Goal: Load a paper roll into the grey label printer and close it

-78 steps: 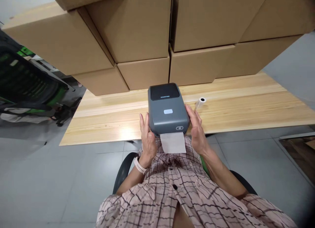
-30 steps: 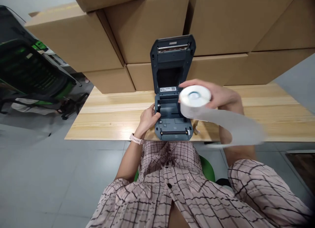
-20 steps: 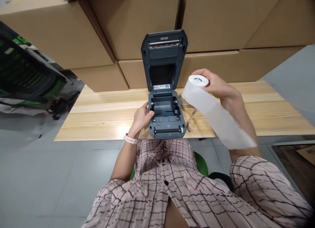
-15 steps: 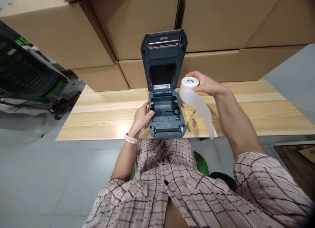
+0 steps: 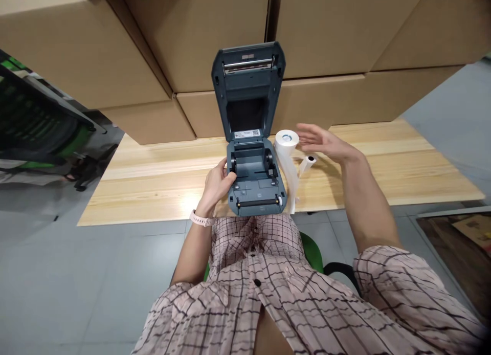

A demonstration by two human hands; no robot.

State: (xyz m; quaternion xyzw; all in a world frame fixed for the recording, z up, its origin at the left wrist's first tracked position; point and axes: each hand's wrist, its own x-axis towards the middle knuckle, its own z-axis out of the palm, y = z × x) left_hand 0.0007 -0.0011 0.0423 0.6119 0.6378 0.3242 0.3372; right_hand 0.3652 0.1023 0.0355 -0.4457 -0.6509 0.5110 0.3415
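Note:
A dark grey label printer [image 5: 258,194] stands on the wooden table with its lid [image 5: 247,84] raised and its roll bay bare. My left hand [image 5: 218,183] is closed on the printer's left side, thumb over the rim and fingers partly hidden behind it. Just right of the printer a large white label roll [image 5: 287,138] stands on end, its loose strip trailing to the table's front edge. Beside that roll my right hand [image 5: 326,142] is open, fingers stretched out and holding nothing. A smaller white roll with a dark core [image 5: 308,163] lies below my right fingers.
Large cardboard boxes [image 5: 215,38] are stacked along the back of the table [image 5: 153,181], close behind the raised lid. A dark chair with green parts [image 5: 38,119] stands at the left. On the floor at right lies a brown box-like item [image 5: 456,252].
My right hand has let go of the large label roll, which now stands beside the printer, and has opened. The strip hangs closer to the printer, and the small roll shows. The view shifted slightly.

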